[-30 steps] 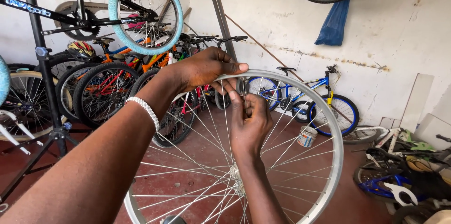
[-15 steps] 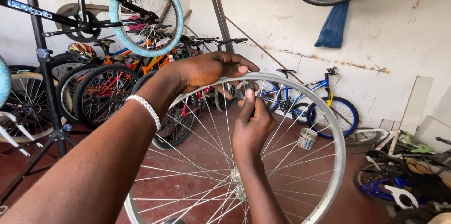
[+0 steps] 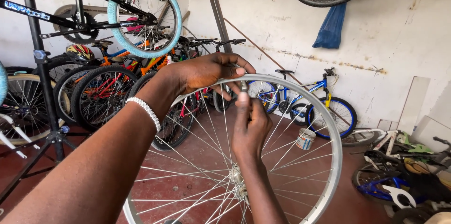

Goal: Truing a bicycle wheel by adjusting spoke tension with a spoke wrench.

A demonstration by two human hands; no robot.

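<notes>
A bare silver bicycle wheel rim [image 3: 331, 135] with thin spokes stands upright in front of me, its hub [image 3: 238, 182] low in the middle. My left hand [image 3: 206, 71], with a white bead bracelet on the wrist, grips the top of the rim from above. My right hand [image 3: 249, 127] reaches up through the spokes from below, and its fingers pinch a small metal tool or spoke nipple [image 3: 244, 86] just under the rim's top. What exactly the fingers pinch is too small to tell.
A black bike hangs on a repair stand [image 3: 43, 88] at left, with a light-blue tyre [image 3: 143, 15]. Several bikes lean along the back wall, a blue one [image 3: 324, 106] at right. A small tin [image 3: 306, 138] sits on the red floor. Wheels hang overhead; parts pile at right.
My right hand has risen slightly toward the top of the rim, and the left hand's fingers have shifted on the rim. The wheel stays in place.
</notes>
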